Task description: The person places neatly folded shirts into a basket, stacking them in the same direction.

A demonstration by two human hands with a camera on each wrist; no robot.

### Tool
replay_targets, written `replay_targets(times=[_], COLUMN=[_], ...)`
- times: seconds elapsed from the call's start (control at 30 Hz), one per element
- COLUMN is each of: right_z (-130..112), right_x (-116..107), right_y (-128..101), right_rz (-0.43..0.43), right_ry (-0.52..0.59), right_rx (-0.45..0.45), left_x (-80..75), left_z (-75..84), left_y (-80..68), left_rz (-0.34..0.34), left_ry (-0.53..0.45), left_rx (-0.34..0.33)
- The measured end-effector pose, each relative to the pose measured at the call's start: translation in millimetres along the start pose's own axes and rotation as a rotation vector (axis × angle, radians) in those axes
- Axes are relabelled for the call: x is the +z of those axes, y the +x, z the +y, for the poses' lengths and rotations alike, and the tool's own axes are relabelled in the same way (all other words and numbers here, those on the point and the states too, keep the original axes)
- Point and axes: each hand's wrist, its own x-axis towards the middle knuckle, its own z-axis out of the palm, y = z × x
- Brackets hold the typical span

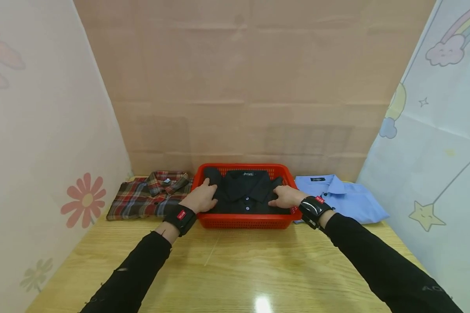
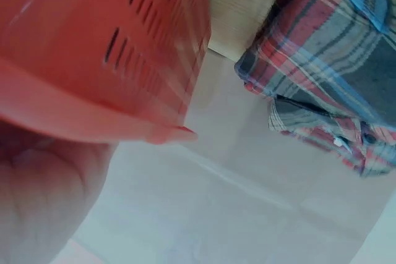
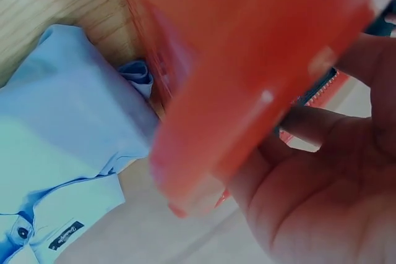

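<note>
A folded black shirt with a collar and light buttons lies face up in a red plastic basket. My left hand reaches over the basket's left rim, fingers on the shirt's left side next to a rounded dark bulge of cloth. On the opposite side my right hand touches the shirt's right edge, thumb spread from the fingers. In the left wrist view the basket wall hides most of the left fingers. The right fingers extend past the blurred rim in the right wrist view.
A folded plaid shirt lies left of the basket, and a folded light blue shirt lies to its right. All stand along the back of a wooden table. Brown paper covers the back wall, with patterned panels at both sides.
</note>
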Motion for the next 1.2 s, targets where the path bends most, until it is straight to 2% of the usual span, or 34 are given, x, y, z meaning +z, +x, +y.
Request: replay_targets(times=[0.17,0.3,0.4,0.67,0.93,1.1,1.2], right_z=[3.6,1.8,-2.0,-7.0,-5.6,-6.5,-7.0], right_x=[-0.2,0.6,0.9,4.9,6.2,5.6,5.8], right_y=[-2.4,-7.2,-10.8,-15.8,-13.1,-12.0,-11.8], right_rz=[0.047,0.095,0.089,-0.052,-0.105,-0.116,-0.106], right_ry=[-0.016,-0.064,-0.12,-0.175,-0.167,-0.172,-0.166], right_rx=[-0.057,-0.094,-0.114,-0.111,-0.026,-0.029,-0.05], left_x=[2.9,3.8,5.9,8.6,10.2,11.2,11.2], left_z=[-5.9,-8.0,-10.1,-12.0,-16.1,-17.1,-17.7], left_y=[-4.4,-5.1,-2.7,-0.7,1.5,2.6,1.7], left_rz=[0.074,0.081,0.058,-0.041,-0.057,-0.062,-0.048], left_ry=[0.074,0.115,0.139,0.128,0.122,0.132,0.106], left_rx=[0.098,0.13,0.15,0.111,0.114,0.116,0.127])
